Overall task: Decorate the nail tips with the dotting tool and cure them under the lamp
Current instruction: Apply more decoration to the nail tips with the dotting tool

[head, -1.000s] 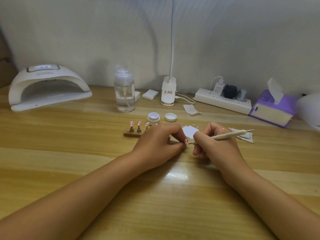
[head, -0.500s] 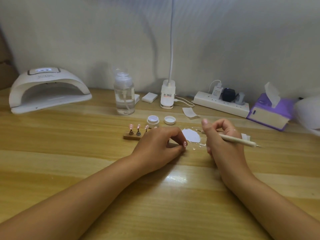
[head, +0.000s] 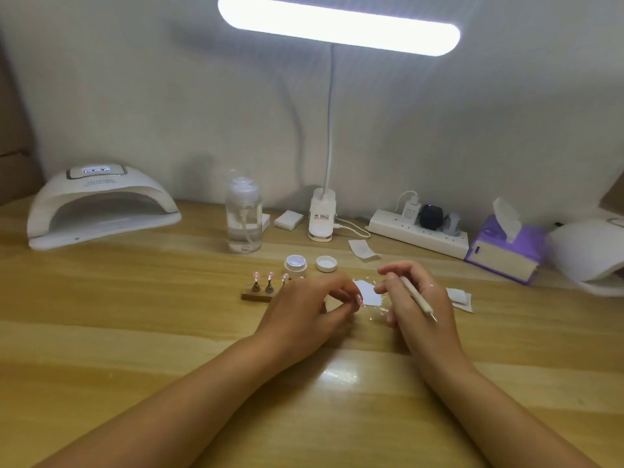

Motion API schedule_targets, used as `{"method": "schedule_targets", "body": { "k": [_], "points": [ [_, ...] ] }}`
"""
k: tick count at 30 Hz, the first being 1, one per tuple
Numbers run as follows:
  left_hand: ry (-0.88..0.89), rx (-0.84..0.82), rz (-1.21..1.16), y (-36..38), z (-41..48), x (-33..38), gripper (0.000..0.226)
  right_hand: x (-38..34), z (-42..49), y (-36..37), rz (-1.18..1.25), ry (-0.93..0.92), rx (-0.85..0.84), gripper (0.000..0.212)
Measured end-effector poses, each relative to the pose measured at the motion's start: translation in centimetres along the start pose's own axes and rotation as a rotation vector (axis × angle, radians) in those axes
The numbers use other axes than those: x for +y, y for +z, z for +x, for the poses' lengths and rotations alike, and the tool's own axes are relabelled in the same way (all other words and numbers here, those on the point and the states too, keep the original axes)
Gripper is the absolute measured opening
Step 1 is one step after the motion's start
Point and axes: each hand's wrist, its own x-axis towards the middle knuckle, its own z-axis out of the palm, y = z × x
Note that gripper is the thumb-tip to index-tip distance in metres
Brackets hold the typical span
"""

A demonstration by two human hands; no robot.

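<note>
While the left hand [head: 310,307] rests on the tabletop [head: 135,332] with its fingers curled and the fingertips drawn together toward 3 o'clock, it cannot be told what they pinch: the pink spot there may be a nail tip or a fingernail. The right hand [head: 418,309] grips the dotting tool [head: 417,297] between thumb and forefinger. It sits just beside the white palette patch [head: 369,293], which lies between both hands, probably for short reach. The tool's long axis runs from 11 o'clock to 5 o'clock. Its visible metal point faces 5 o'clock, away from the patch, so no dot is judged to be in progress. The other nail tips [head: 270,275] stand upright on a wooden holder [head: 256,295] at the left hand's 10 o'clock, likely to keep their surfaces off the tabletop. The curing lamp [head: 98,211] sits well apart at 10 o'clock, with its opening facing the person.
</note>
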Motion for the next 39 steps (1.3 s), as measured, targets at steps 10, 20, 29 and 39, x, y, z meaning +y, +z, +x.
{"method": "schedule_targets", "body": {
  "k": [10,20,29,39],
  "points": [
    [-0.049,0.158,0.034,-0.3,0.0,0.1,0.008,-1.0,-0.8,0.3,-0.353,-0.242,-0.078,0.031],
    [-0.086,0.129,0.209,-1.0,-0.5,1.7,0.016,-1.5,-1.5,1.0,-0.626,-0.380,-0.097,0.028],
    [-0.063,0.103,0.372,-0.7,-1.0,2.0,0.019,-1.7,-2.0,1.1,-0.701,-0.410,-0.098,0.022],
    [0.019,0.143,0.306,-0.5,-1.0,1.3,0.016,-1.3,-1.9,0.8,-0.621,-0.467,-0.053,0.015]
  ]
}}
